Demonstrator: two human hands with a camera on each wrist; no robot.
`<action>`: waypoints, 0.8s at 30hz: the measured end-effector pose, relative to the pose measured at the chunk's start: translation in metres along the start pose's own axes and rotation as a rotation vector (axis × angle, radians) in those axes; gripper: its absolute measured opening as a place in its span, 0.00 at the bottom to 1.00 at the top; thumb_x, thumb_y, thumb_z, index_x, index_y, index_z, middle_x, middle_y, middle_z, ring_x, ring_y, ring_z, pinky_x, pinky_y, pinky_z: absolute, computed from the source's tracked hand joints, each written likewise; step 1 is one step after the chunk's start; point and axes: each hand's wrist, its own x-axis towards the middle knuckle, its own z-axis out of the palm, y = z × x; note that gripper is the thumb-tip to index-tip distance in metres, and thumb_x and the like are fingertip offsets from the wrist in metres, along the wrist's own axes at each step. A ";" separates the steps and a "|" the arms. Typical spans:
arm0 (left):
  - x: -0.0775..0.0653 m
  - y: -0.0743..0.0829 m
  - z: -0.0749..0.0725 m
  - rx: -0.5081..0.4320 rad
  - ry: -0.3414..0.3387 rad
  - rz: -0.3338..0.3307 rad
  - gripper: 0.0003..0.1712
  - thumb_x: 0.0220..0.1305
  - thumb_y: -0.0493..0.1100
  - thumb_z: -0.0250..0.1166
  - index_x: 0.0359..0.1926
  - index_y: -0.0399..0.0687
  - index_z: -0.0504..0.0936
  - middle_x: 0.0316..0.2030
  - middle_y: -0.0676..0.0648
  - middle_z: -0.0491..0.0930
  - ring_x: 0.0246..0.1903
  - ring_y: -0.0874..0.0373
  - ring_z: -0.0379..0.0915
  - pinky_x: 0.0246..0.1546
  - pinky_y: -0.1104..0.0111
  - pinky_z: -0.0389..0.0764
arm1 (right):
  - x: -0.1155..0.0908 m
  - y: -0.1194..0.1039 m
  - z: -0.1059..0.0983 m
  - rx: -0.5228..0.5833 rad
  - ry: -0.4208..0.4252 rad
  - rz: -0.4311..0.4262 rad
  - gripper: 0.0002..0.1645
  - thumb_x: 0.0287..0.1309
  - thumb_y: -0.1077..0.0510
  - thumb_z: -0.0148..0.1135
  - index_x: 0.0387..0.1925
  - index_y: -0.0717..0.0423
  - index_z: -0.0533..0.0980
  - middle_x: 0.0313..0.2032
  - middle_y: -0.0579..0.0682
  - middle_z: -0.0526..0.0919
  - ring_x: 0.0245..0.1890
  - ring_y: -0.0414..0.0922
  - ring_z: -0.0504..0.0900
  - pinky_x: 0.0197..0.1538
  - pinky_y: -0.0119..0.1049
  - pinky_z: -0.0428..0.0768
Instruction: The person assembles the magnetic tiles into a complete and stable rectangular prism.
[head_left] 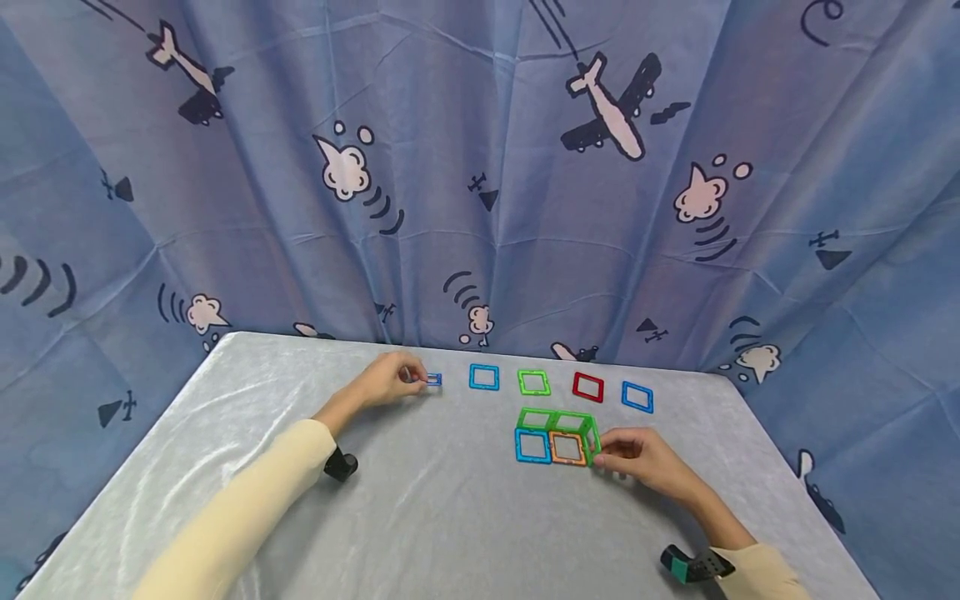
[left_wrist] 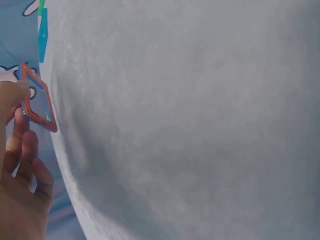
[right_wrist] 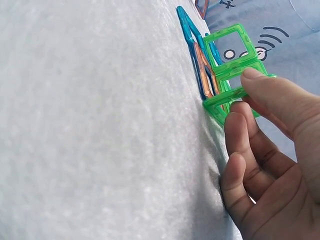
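Plainly, tile box (head_left: 552,431) touching right hand (head_left: 649,458), tile (head_left: 439,380) in left hand (head_left: 386,380).

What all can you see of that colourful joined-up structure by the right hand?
The structure is made of glossy, plastic-looking frames with open middles. In the head view, a blue frame and an orange frame form the near row; two green frames adjoin them behind, and another green frame forms the right end. It rests on the pale cloth, and the right hand pinches its right end. How the pieces join is unclear.
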 end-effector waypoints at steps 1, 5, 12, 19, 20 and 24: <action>0.000 0.000 -0.001 -0.001 0.009 0.016 0.02 0.61 0.35 0.72 0.33 0.45 0.87 0.30 0.55 0.80 0.30 0.60 0.73 0.34 0.66 0.75 | 0.000 0.000 0.000 0.000 0.000 -0.001 0.13 0.65 0.65 0.68 0.49 0.67 0.82 0.38 0.59 0.84 0.27 0.49 0.78 0.25 0.38 0.77; -0.002 0.002 -0.008 -0.012 0.054 0.055 0.03 0.64 0.35 0.69 0.33 0.44 0.86 0.29 0.54 0.79 0.30 0.58 0.73 0.34 0.63 0.74 | 0.000 0.000 0.001 -0.002 -0.002 -0.004 0.13 0.65 0.65 0.68 0.49 0.67 0.82 0.37 0.58 0.84 0.27 0.50 0.78 0.24 0.38 0.76; -0.005 0.006 -0.020 -0.019 0.079 0.094 0.03 0.68 0.37 0.68 0.36 0.43 0.86 0.33 0.54 0.80 0.35 0.56 0.75 0.39 0.54 0.78 | 0.000 -0.002 0.001 -0.002 0.001 -0.005 0.12 0.65 0.65 0.68 0.48 0.67 0.82 0.36 0.58 0.84 0.27 0.50 0.78 0.24 0.38 0.76; -0.014 0.015 -0.021 -0.073 0.087 0.157 0.02 0.67 0.36 0.69 0.35 0.44 0.87 0.31 0.56 0.81 0.31 0.59 0.75 0.33 0.56 0.79 | 0.000 -0.002 0.001 -0.003 0.002 0.014 0.12 0.65 0.64 0.68 0.49 0.66 0.82 0.37 0.58 0.84 0.27 0.48 0.78 0.25 0.37 0.76; -0.015 0.017 -0.020 -0.082 0.088 0.166 0.02 0.66 0.36 0.69 0.35 0.43 0.87 0.31 0.56 0.81 0.31 0.59 0.75 0.31 0.59 0.79 | 0.000 -0.002 0.001 -0.003 0.003 0.015 0.12 0.65 0.64 0.68 0.49 0.66 0.82 0.38 0.58 0.84 0.28 0.48 0.78 0.25 0.37 0.76; -0.019 0.028 -0.014 -0.113 0.073 0.178 0.02 0.66 0.35 0.70 0.35 0.44 0.88 0.30 0.58 0.82 0.30 0.61 0.76 0.28 0.68 0.78 | -0.001 -0.002 0.001 -0.010 0.005 0.012 0.12 0.65 0.64 0.68 0.48 0.66 0.83 0.37 0.57 0.84 0.28 0.47 0.78 0.25 0.38 0.76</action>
